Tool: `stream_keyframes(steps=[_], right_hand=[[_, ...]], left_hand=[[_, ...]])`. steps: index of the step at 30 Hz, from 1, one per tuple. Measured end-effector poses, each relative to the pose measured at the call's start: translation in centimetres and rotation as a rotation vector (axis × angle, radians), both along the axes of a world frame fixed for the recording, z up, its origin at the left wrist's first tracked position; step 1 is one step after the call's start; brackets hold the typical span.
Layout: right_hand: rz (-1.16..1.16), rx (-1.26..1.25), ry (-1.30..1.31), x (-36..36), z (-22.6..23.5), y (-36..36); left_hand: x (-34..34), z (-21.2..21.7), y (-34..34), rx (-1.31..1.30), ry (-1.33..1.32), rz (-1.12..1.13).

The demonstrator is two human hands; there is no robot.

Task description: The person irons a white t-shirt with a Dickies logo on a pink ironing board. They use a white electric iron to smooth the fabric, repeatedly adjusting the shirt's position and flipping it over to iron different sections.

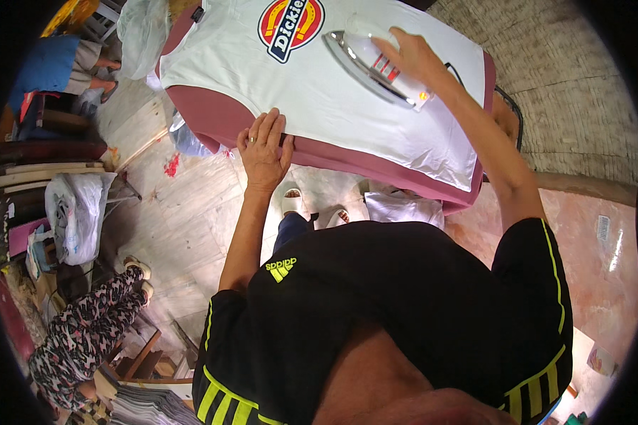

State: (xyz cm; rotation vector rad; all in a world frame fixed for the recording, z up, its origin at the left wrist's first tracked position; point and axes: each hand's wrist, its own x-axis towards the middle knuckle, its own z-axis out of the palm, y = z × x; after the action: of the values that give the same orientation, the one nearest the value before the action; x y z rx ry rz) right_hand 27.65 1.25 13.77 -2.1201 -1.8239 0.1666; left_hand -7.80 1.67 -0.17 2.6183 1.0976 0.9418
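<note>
A white T-shirt (312, 92) with a round red, yellow and navy print near its far end lies spread over a maroon-covered ironing board (209, 113). My right hand (410, 58) grips the handle of a white and chrome clothes iron (367, 65), whose soleplate is down on the shirt. The iron's tip points toward the print. At the near edge of the board, my left hand (265, 150) lies with its fingers stretched out over the cloth's border. Beneath the right hand, part of the iron's handle is hidden.
A dark cord (455, 74) shows beside my right forearm. Below the board hangs white cloth (404, 209). To the left are a filled plastic bag (81, 216), stacked boards and a person in patterned trousers (85, 329); another person in blue (42, 67) is farther off.
</note>
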Motion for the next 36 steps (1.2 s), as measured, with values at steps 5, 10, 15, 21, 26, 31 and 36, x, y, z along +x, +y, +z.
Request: stream_keyframes(steps=[5,10,15,21,26,31,36], right_hand=[[0.015,-0.216,0.104,-5.2,1.5,-1.6],[-0.156,0.033,-0.083,3.2,-0.1,1.7],[-0.377,0.065,0.325,1.6,0.8,2.6],[-0.212,-0.099,0.181,-7.1,-0.1,-4.1],[-0.052,-0.144,0.279,-12.4,-0.5,-7.1],[-0.009,-0.119,0.232,-14.2,-0.5,-3.3],[0.025,-0.098,0.249,-14.9,-0.3,-5.4]], left_hand=[[-1.0,0.4,1.0,0.045,-0.047,-0.027],[-0.6,0.4,2.3,-0.001,-0.139,-0.143],[-1.7,0.1,3.4,-0.042,-0.186,-0.209],[-2.3,0.1,3.9,-0.083,-0.229,-0.241],[-1.8,-0.4,4.6,-0.068,-0.273,-0.305],[-2.3,-0.1,5.4,-0.108,-0.355,-0.344],[-2.9,0.4,5.6,-0.143,-0.38,-0.339]])
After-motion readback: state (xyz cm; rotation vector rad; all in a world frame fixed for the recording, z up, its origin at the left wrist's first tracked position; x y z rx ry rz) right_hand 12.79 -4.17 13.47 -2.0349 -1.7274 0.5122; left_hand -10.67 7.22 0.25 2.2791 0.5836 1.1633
